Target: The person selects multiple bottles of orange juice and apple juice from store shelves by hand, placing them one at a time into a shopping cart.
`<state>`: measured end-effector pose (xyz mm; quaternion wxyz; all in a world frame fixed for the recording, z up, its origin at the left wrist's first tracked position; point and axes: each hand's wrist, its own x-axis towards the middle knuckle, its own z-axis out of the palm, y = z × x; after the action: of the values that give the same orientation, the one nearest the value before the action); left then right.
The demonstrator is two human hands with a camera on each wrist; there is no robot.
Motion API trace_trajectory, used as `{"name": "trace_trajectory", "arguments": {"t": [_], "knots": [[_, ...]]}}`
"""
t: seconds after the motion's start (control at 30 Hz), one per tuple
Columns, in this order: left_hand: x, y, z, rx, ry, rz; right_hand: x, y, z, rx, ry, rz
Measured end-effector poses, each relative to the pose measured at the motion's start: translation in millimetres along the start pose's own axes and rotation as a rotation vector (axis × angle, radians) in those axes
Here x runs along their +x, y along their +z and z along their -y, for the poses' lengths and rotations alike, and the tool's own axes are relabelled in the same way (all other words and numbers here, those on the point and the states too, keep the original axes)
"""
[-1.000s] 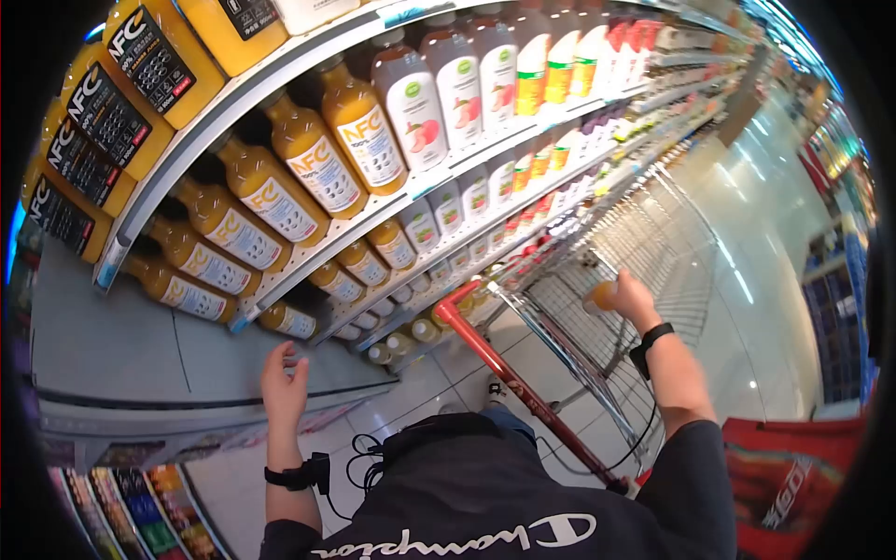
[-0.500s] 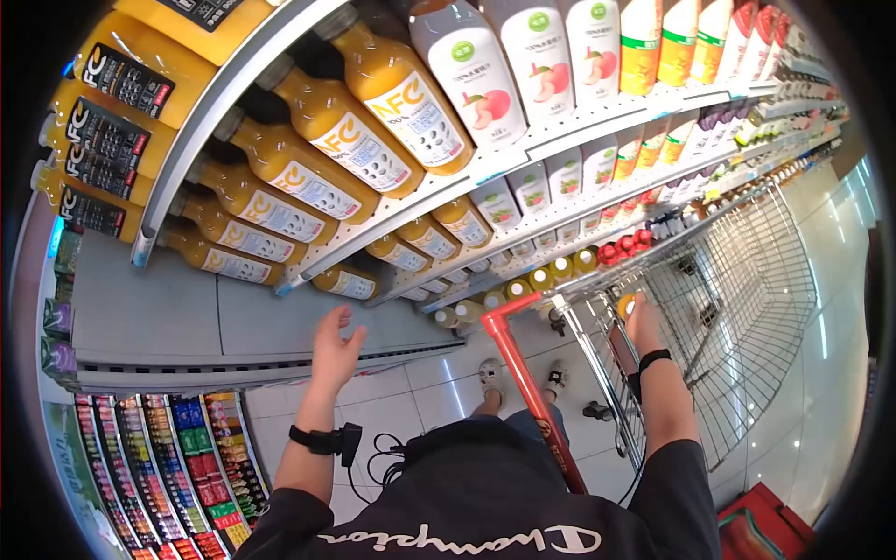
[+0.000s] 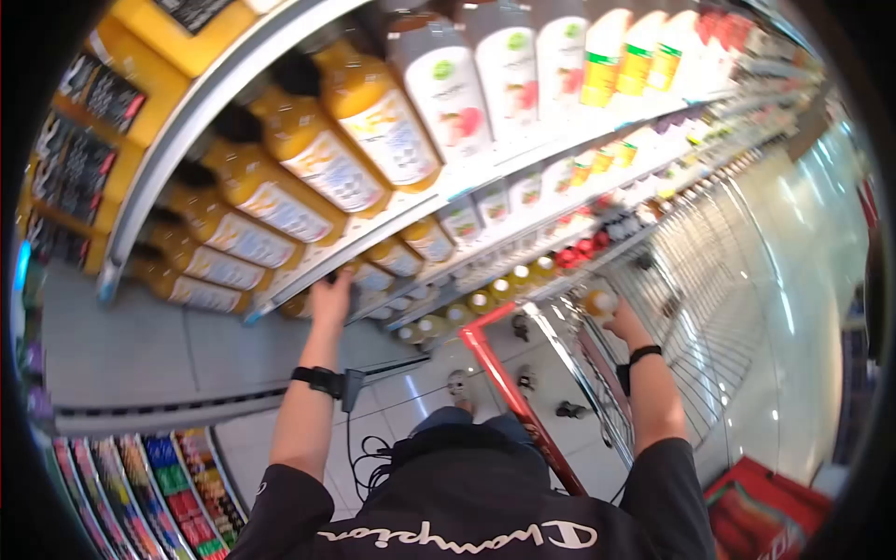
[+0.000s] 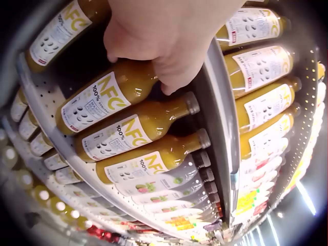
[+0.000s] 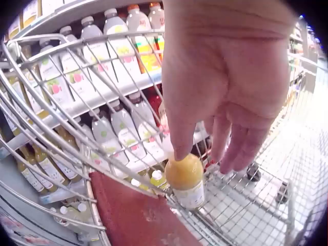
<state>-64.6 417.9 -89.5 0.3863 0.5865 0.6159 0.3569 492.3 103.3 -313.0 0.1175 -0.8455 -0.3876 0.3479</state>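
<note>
My left hand [image 3: 329,297] reaches in at the lower shelf among the orange juice bottles. In the left wrist view, the fingers and thumb of this hand [image 4: 161,38] grip the top of a tilted NFC juice bottle [image 4: 95,105]; its cap is hidden. Over the cart's wire basket [image 5: 241,205], my right hand [image 5: 225,82] holds an orange juice bottle [image 5: 185,179] near its neck, thumb in front and part of the grip hidden. The head view shows that bottle [image 3: 597,301] at the fingertips of the right hand [image 3: 629,327].
The cart's red handle [image 3: 518,392] stands in front of the body. Long shelves of juice, with a metal edge [image 3: 448,198], run along the left and ahead. A red box [image 3: 765,509] is at lower right, a snack rack [image 3: 145,495] at lower left.
My left hand has moved forward from beside the shelf to the lower bottles and taken hold of one. The right hand stays at the cart with its bottle. The head view has shifted and blurred.
</note>
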Motion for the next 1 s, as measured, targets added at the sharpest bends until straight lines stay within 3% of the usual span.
{"name": "trace_trajectory", "arguments": {"t": [0.07, 0.1, 0.2, 0.27, 0.3, 0.33, 0.37, 0.4, 0.47, 0.5, 0.57, 0.67, 0.7, 0.77, 0.83, 0.87, 0.97, 1.0], "knots": [[0.6, 14.1, -27.7, -0.006, -0.042, -0.029, -25.1, -32.1, 4.0, -0.123, 0.047, 0.049], [18.5, 13.6, -9.2, 0.173, 0.099, -0.029, -38.7, -47.3, 7.4, -0.179, 0.059, 0.082], [38.4, 19.7, 12.7, 0.219, 0.184, -0.032, -89.8, -106.7, 33.7, -0.157, 0.003, 0.057], [34.3, 8.7, 28.2, 0.237, 0.267, -0.033, -138.9, -147.9, 84.8, -0.028, 0.07, -0.047], [8.2, 7.2, 10.0, 0.024, 0.213, -0.035, -144.0, -150.8, 85.8, -0.161, -0.104, -0.152], [0.5, -3.8, 20.3, 0.127, 0.075, 0.089, -174.1, -171.2, 130.9, -0.107, -0.112, -0.139], [-25.4, 0.0, 22.7, -0.059, 0.27, -0.014, -194.2, -180.3, 163.9, -0.044, -0.163, -0.163], [-44.3, -3.2, 23.8, -0.107, 0.313, 0.039, -218.1, -189.5, 205.1, -0.026, -0.211, -0.159], [-78.3, -19.4, -5.9, 0.08, 0.591, 0.12, -256.7, -194.2, 275.5, -0.021, -0.406, -0.175], [-92.5, -31.6, -37.1, 0.224, 0.636, 0.195, -271.3, -190.5, 302.2, -0.038, -0.553, -0.185], [-117.4, -46.7, -71.9, 0.151, 0.44, 0.321, -295.1, -177.5, 352.9, -0.079, -0.852, -0.16], [-155.7, -58.3, -131.0, 0.272, 0.645, 0.552, -336.4, -150.7, 427.9, -0.11, -1.136, -0.189], [-169.0, -56.9, -146.0, 0.309, 0.761, 0.601, -345.2, -143.6, 440.8, -0.176, -1.176, -0.149], [-184.5, -49.6, -167.6, 0.31, 0.799, 0.746, -351.1, -123.6, 445.9, -0.302, -1.123, -0.149], [-191.4, -36.2, -166.6, 0.229, 0.956, 0.704, -350.6, -109.5, 437.5, -0.314, -1.018, -0.205], [-196.4, -31.6, -170.5, 0.266, 0.862, 0.771, -354.4, -119.6, 436.2, -0.29, -1.01, -0.233], [-199.6, -18.4, -194.3, 0.051, 0.916, 0.856, -357.7, -141.7, 421.8, -0.121, -1.124, -0.315], [-197.9, -24.4, -219.5, 0.022, 0.881, 0.949, -359.3, -148.6, 409.8, -0.078, -1.104, -0.457]]}}
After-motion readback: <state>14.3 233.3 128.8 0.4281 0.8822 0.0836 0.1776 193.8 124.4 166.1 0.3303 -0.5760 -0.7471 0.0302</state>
